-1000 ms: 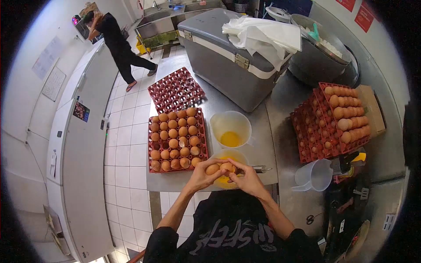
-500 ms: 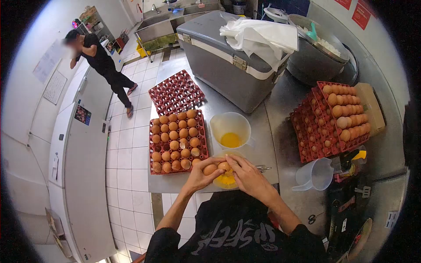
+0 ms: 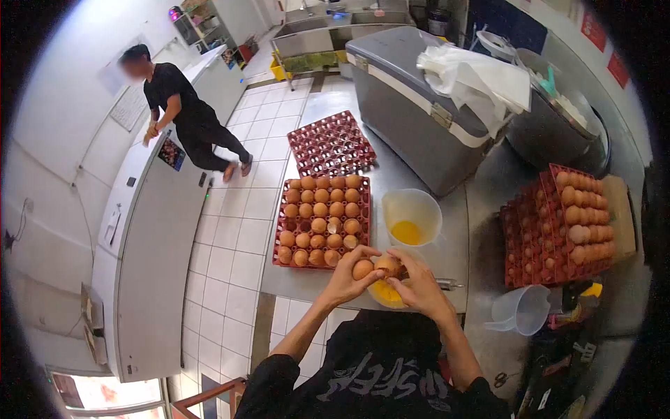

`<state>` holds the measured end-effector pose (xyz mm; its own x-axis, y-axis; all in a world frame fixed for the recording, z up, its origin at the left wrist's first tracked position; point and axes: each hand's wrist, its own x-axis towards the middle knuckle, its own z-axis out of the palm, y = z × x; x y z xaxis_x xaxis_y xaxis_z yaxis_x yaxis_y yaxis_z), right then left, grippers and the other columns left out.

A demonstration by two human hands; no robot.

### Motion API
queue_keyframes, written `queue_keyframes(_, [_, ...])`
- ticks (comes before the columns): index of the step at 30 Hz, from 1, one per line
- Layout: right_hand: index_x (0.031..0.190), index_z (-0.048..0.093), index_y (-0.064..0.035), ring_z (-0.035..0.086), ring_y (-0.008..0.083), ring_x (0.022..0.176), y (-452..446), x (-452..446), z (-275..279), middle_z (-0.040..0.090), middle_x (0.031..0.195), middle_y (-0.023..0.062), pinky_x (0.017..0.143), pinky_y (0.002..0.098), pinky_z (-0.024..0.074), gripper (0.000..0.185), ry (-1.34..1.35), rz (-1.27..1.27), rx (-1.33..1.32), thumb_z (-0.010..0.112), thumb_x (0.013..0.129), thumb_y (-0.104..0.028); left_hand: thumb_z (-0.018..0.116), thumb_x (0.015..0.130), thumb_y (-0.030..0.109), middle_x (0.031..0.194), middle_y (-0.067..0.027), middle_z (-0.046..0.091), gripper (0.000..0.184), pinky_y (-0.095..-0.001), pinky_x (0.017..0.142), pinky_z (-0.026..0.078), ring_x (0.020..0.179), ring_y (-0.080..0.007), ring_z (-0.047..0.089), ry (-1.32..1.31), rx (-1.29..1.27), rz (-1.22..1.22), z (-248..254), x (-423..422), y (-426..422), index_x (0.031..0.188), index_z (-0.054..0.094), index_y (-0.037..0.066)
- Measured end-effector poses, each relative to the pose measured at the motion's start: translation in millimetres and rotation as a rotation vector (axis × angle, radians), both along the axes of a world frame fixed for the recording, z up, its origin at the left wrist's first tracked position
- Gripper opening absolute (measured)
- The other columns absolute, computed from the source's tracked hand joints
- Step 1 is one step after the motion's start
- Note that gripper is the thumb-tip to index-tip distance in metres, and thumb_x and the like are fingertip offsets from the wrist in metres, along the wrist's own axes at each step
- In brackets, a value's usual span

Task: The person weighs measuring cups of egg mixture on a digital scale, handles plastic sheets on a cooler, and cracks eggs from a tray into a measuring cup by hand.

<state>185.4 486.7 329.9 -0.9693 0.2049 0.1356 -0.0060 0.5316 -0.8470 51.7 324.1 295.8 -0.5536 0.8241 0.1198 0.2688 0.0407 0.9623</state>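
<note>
Both my hands meet over a bowl of yellow egg liquid (image 3: 386, 293) at the table's near edge. My left hand (image 3: 340, 281) is closed around a brown egg (image 3: 362, 269), its thumb reaching toward a second egg. That second egg (image 3: 387, 265) looks broken along its underside and is gripped by the fingers of my right hand (image 3: 423, 285). Just beyond stands a translucent pitcher (image 3: 412, 206) with yolk at its bottom. Left of it, a red egg tray (image 3: 278, 241) holds rows of brown eggs, with broken shells (image 3: 333, 225) among them.
Behind lies a bare red tray (image 3: 328, 143); a grey cooler (image 3: 412, 105) carries white cloth (image 3: 481, 77). To the right are stacked egg trays (image 3: 527, 230), another pitcher (image 3: 520, 311) and a large pot (image 3: 558, 133). A person in black (image 3: 178, 105) stands beside the white freezer (image 3: 160, 279).
My view has swung left, so the table things sit further right. The egg in my right hand now shows a broken underside. The other person has lowered their raised arms.
</note>
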Motion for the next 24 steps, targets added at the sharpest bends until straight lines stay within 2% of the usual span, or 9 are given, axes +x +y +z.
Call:
queue_keyframes(4, [0.140, 0.046, 0.0004, 0.058, 0.0396, 0.121, -15, -45, -9, 0.060, 0.129, 0.0231, 0.100, 0.0431, 0.0477, 0.059, -0.024, 0.057, -0.254, 0.071, 0.087, -0.011, 0.077, 0.088, 0.018, 0.101, -0.0079, 0.064, 0.030, -0.0308, 0.086, 0.050, 0.097, -0.0161, 0.061, -0.052, -0.007, 0.201, -12, -26, -25, 0.107, 0.061, 0.002])
queue_keyframes(5, [0.140, 0.046, 0.0004, 0.058, 0.0396, 0.121, -20, -63, -16, 0.060, 0.129, 0.0231, 0.100, 0.0431, 0.0477, 0.059, -0.017, 0.056, -0.255, 0.071, 0.087, -0.011, 0.077, 0.087, 0.017, 0.101, -0.0081, 0.065, 0.030, -0.0311, 0.085, 0.051, 0.097, -0.0165, 0.062, 0.087, -0.015, 0.289, -8, -37, -31, 0.108, 0.061, 0.002])
queue_keyframes(10, [0.146, 0.039, 0.0018, 0.057, 0.0399, 0.123, -38, -147, -50, 0.052, 0.139, 0.0264, 0.104, 0.0420, 0.0454, 0.070, 0.254, 0.108, 0.056, 0.071, 0.086, -0.013, 0.077, 0.086, 0.019, 0.100, -0.0120, 0.069, 0.033, -0.0350, 0.082, 0.053, 0.093, -0.0234, 0.067, 0.271, -0.033, 0.487, -16, -95, -47, 0.109, 0.062, 0.003])
queue_keyframes(11, [0.149, 0.034, 0.0010, 0.051, 0.0399, 0.130, -35, -150, -41, 0.042, 0.147, 0.0288, 0.109, 0.0413, 0.0414, 0.073, -0.074, 0.192, -0.266, 0.068, 0.086, -0.012, 0.076, 0.087, 0.018, 0.098, -0.0132, 0.071, 0.029, -0.0361, 0.082, 0.053, 0.089, -0.0258, 0.069, 0.379, -0.183, 0.493, -19, -103, -49, 0.107, 0.061, 0.002])
queue_keyframes(12, [0.149, 0.034, 0.0010, 0.051, 0.0399, 0.130, -37, -151, -52, 0.042, 0.147, 0.0288, 0.109, 0.0413, 0.0414, 0.073, -0.066, 0.197, -0.262, 0.068, 0.086, -0.012, 0.074, 0.088, 0.018, 0.096, -0.0144, 0.072, 0.026, -0.0371, 0.082, 0.054, 0.086, -0.0282, 0.070, 0.486, -0.329, 0.499, -25, -113, -51, 0.104, 0.061, 0.001])
queue_keyframes(14, [0.150, 0.032, 0.0008, 0.051, 0.0403, 0.129, -40, -148, -90, 0.042, 0.146, 0.0292, 0.108, 0.0423, 0.0425, 0.072, 0.088, 0.061, 0.206, 0.065, 0.087, -0.010, 0.073, 0.088, 0.018, 0.095, -0.0184, 0.072, 0.023, -0.0391, 0.080, 0.054, 0.088, -0.0337, 0.070, 0.538, -0.287, 0.534, -32, -133, -57, 0.103, 0.063, 0.002])
queue_keyframes(19, [0.143, 0.043, 0.0004, 0.060, 0.0400, 0.111, -34, -83, -36, 0.053, 0.131, 0.0238, 0.096, 0.0476, 0.0482, 0.058, 0.122, 0.018, -0.012, 0.063, 0.089, -0.012, 0.077, 0.082, 0.033, 0.088, -0.0209, 0.071, 0.034, -0.0445, 0.076, 0.055, 0.089, -0.0365, 0.070, 0.483, -0.581, 0.736, -41, -182, -75, 0.100, 0.068, 0.006])
queue_keyframes(21, [0.133, 0.055, -0.0035, 0.064, 0.0337, 0.100, -32, -63, -20, 0.061, 0.118, 0.0185, 0.088, 0.0392, 0.0517, 0.046, -0.055, -0.027, -0.113, 0.066, 0.089, -0.012, 0.078, 0.079, 0.039, 0.087, -0.0205, 0.071, 0.040, -0.0448, 0.077, 0.055, 0.089, -0.0360, 0.070, 0.477, -0.685, 0.756, -43, -203, -77, 0.100, 0.069, 0.006])
queue_keyframes(24, [0.128, 0.060, -0.0047, 0.065, 0.0298, 0.089, -31, -39, -15, 0.064, 0.106, 0.0156, 0.079, 0.0364, 0.0524, 0.040, -0.060, -0.048, -0.099, 0.067, 0.090, -0.015, 0.078, 0.078, 0.043, 0.090, -0.0215, 0.071, 0.049, -0.0473, 0.079, 0.056, 0.088, -0.0398, 0.070, 0.551, -0.893, 0.639, -69, -232, -73, 0.100, 0.067, 0.002])
